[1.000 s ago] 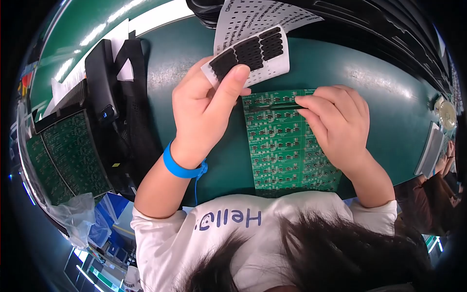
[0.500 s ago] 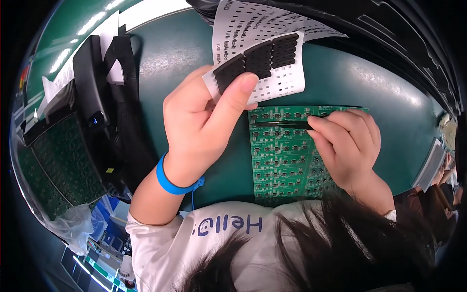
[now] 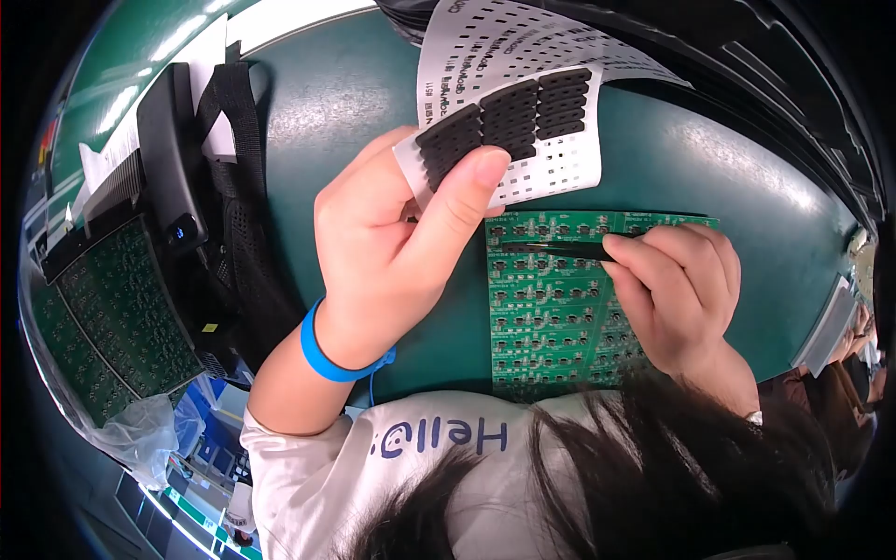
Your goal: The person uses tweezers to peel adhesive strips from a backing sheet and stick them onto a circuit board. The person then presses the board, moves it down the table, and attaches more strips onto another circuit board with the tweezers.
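Observation:
Between thumb and fingers, my left hand [image 3: 401,233] pinches a white backing sheet [image 3: 560,173] that carries blocks of black stickers [image 3: 509,117]. A blue band [image 3: 331,359] circles the wrist. My right hand [image 3: 677,289] is closed on black tweezers [image 3: 579,250], whose tips point left over the upper rows of a green circuit board panel [image 3: 551,317]. Whether the tips touch the board or hold anything is too small to tell. The panel lies on the green table, its right part partly under my right hand.
A printed white sheet [image 3: 495,42] lies behind the sticker sheet. Black straps and a black device [image 3: 173,159] stand at the left, beside another green panel [image 3: 117,313] and clear plastic [image 3: 140,439]. Black material edges the top right. Another person's hand [image 3: 854,327] shows at far right.
The tweezers have swung out to point left over the panel's upper rows. In view, both hands, the sticker sheet and the panel sit slightly further right and the panel lower.

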Available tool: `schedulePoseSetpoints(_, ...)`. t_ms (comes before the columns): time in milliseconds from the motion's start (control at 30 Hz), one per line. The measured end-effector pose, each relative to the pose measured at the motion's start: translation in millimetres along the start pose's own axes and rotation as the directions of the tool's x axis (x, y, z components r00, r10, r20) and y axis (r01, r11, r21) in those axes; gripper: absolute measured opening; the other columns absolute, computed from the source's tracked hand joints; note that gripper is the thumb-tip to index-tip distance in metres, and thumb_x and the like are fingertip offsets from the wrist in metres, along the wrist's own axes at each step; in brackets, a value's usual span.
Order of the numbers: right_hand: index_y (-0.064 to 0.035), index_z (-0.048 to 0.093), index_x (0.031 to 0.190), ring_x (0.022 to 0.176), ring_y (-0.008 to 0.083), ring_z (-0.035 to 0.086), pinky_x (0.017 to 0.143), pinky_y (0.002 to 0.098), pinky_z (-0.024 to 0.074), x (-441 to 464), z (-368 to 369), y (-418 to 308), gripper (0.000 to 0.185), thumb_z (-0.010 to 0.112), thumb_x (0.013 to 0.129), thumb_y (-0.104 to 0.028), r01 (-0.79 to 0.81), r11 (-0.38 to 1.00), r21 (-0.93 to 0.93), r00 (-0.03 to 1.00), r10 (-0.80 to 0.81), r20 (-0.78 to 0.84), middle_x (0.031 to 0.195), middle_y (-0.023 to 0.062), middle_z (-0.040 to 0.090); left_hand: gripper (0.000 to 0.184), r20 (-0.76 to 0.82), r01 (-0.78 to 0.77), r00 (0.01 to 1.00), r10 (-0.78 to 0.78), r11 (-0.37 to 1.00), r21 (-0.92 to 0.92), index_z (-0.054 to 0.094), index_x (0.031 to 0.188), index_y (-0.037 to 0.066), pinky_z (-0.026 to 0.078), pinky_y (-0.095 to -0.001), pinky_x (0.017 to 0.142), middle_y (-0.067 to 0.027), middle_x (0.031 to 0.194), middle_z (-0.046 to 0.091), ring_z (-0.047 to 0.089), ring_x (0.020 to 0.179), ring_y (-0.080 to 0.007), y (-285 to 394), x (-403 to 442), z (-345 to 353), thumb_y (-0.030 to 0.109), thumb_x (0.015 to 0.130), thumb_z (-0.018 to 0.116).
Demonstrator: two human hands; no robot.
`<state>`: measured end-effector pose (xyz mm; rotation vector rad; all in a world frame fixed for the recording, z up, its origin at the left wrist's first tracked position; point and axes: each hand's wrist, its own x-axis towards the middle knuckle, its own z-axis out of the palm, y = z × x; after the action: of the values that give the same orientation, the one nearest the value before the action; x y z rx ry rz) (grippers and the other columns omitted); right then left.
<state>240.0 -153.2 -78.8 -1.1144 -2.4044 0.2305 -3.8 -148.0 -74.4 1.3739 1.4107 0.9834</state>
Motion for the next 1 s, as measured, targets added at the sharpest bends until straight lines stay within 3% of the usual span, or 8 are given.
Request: schedulePoseSetpoints(1000, -0.0151, 0.071, 0.098, 0.079, 0.0195, 0.057, 0.066, 0.0302, 0.0402, 0.5, -0.9, -0.5, 0.031, 0.078, 0.068, -0.017, 0.003, 1.0, -0.026, 1.0, -0.002, 0.028, 0.091, -0.0017, 0.059, 0.02, 0.006, 0.014, 1.0, -0.014, 0.999, 0.047, 0.064, 0.098, -0.004, 0.041, -0.019, 0.048, -0.0122, 0.087, 0.071, 0.066, 0.068, -0.0132, 0.8, -0.8, -1.8, 0.015, 0.098, 0.059)
